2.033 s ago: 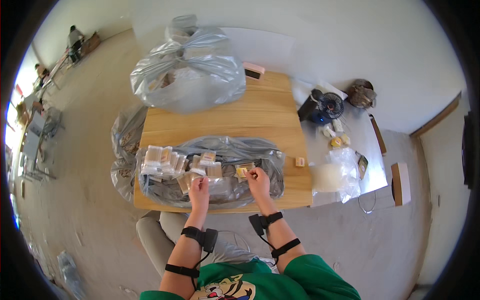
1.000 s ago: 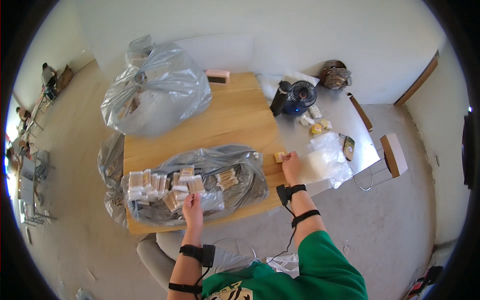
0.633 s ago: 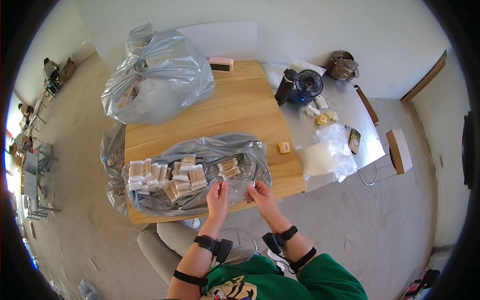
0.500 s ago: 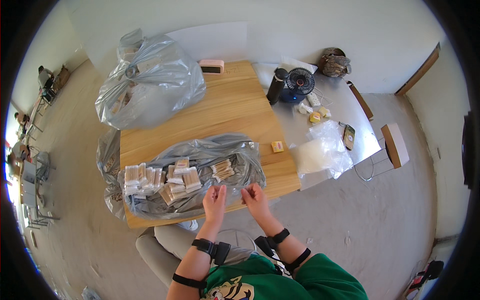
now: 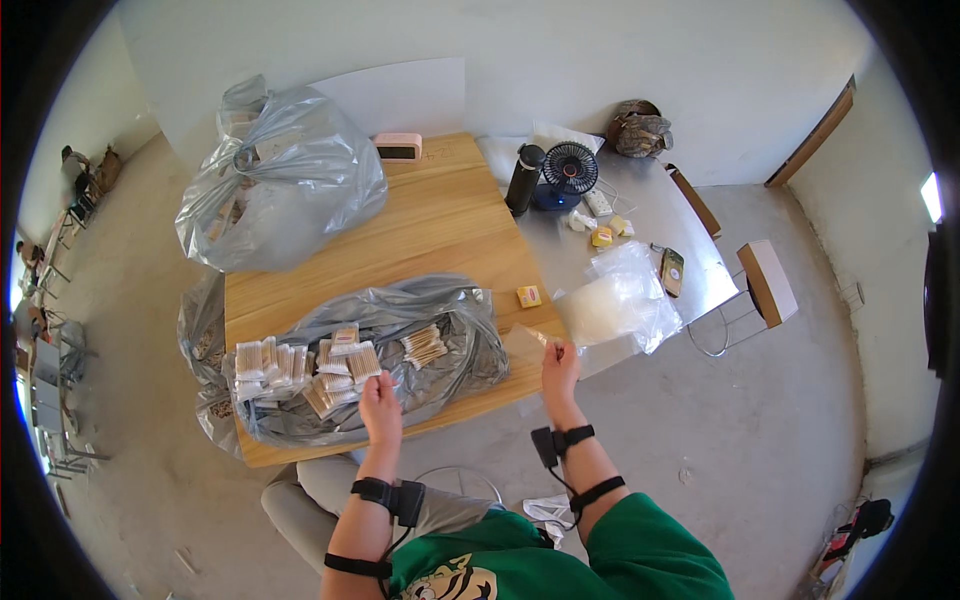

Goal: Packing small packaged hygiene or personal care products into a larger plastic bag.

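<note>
Hands apart: right hand (image 5: 560, 366) pinches a clear small bag (image 5: 525, 343); left hand (image 5: 380, 402) rests on packets (image 5: 335, 378).

Left hand (image 5: 380, 408) lowered, fingers curled; right hand (image 5: 559, 366) raised, fingers pinched.

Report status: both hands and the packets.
Left hand on packets atop flat grey bag. Right hand pinching small clear bag at table edge. Nothing between them.
</note>
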Demonstrator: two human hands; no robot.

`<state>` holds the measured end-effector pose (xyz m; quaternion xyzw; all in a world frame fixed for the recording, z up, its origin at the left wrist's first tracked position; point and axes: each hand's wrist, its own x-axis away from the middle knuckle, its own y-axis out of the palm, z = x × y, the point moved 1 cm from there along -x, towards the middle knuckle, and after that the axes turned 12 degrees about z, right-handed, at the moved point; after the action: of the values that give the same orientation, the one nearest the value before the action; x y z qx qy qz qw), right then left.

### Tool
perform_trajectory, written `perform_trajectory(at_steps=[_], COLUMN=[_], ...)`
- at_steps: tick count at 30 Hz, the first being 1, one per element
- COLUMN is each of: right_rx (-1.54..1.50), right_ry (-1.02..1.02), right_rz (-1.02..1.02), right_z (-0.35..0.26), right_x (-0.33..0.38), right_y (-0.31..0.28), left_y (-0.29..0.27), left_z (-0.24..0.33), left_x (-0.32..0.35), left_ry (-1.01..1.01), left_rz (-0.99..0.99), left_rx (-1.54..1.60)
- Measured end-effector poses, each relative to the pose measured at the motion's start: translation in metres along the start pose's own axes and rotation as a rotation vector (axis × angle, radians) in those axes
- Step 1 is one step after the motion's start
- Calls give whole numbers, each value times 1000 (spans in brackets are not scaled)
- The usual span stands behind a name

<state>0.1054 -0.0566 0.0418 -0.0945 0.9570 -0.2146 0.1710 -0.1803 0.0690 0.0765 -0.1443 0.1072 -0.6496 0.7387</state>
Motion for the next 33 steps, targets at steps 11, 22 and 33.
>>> perform_trajectory(at_steps=[11, 22, 33], right_rx=[587, 175, -133], right_ry=[-382, -638, -645], right_rz=[-148, -56, -474], right_z=[-20, -77, -116], right_x=[8, 29, 110], right_y=[-1, 15, 50], left_y=[-48, -52, -32], left_z=[-33, 22, -9], left_x=[-29, -78, -103], left_ry=[-59, 826, 774], left_rz=[253, 123, -94], left_rx=[179, -544, -799])
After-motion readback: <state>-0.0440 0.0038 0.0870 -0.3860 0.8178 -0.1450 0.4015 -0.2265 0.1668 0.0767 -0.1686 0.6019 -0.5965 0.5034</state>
